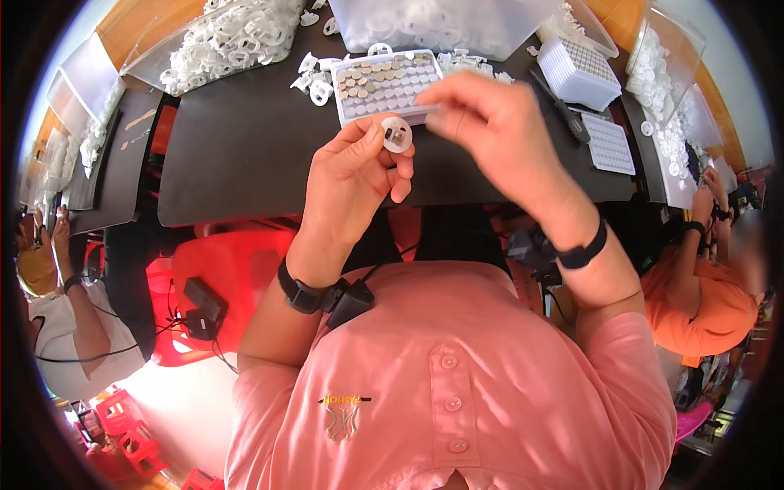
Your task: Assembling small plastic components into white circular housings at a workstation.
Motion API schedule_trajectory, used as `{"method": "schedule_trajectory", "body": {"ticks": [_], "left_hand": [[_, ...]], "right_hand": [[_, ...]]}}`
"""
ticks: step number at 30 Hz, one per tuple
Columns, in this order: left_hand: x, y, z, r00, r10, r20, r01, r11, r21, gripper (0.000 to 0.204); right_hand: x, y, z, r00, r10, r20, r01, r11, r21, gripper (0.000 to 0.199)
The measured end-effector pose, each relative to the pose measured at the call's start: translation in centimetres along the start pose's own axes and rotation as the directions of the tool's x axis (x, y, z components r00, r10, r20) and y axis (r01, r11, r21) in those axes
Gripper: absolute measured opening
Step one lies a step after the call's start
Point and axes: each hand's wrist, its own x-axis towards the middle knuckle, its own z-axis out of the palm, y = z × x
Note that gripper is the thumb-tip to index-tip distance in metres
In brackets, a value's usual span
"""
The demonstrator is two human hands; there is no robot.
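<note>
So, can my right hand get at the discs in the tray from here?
Likely yes: the right hand is by the right edge of the tray, and nothing apparent blocks its way to the discs.

White disc [398, 135] in left fingers [364, 147]

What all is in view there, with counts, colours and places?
Disc: one, white, in left hand
Tray: one, white, mid-table
Small discs: many, silvery, in tray
Loose parts: many, white, around tray
Bins: several, clear, far edge and sides
Tray stack: one, white, far right
Flat tray: one, white, right
Tool: one, black, left of flat tray
Tables: at least three, dark, ahead and sides
Chair: one, red, left
Stools: several, red, lower left
Co-workers: at least two, both sides
Shirt: one, pink, lower centre
Left hand: one, bare, near tray
Right hand: one, bare, tray's right edge
</note>
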Motion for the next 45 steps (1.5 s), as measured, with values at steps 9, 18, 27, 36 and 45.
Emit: {"method": "schedule_trajectory", "body": {"ticks": [9,18,27,36,45], "left_hand": [[0.0,0.1,0.0,0.999,-0.035,0.040,0.036,0.999,-0.032,0.026],[0.1,0.0,-0.3,0.998,-0.051,0.047,0.051,0.999,0.010,0.032],[0.1,0.1,-0.4,0.996,-0.045,0.083,0.049,0.998,-0.047,0.026],[-0.2,-0.1,-0.3,0.998,-0.025,0.058,0.028,0.999,-0.045,0.027],[0.2,0.0,0.3,0.999,-0.028,0.030,0.026,0.999,0.046,0.027]], "right_hand": [[8.4,7.8,0.0,0.999,0.032,0.032,-0.015,0.906,-0.424,0.017],[9.1,7.9,1.2,0.992,-0.005,0.127,0.079,0.809,-0.582,0.015],[8.9,8.2,1.8,0.983,-0.124,0.136,0.179,0.803,-0.568,0.013],[6.1,2.3,0.4,0.977,-0.211,0.015,0.204,0.923,-0.326,0.004],[-1.7,1.1,4.1,0.977,-0.088,-0.196,0.124,0.976,0.181,0.013]]}}
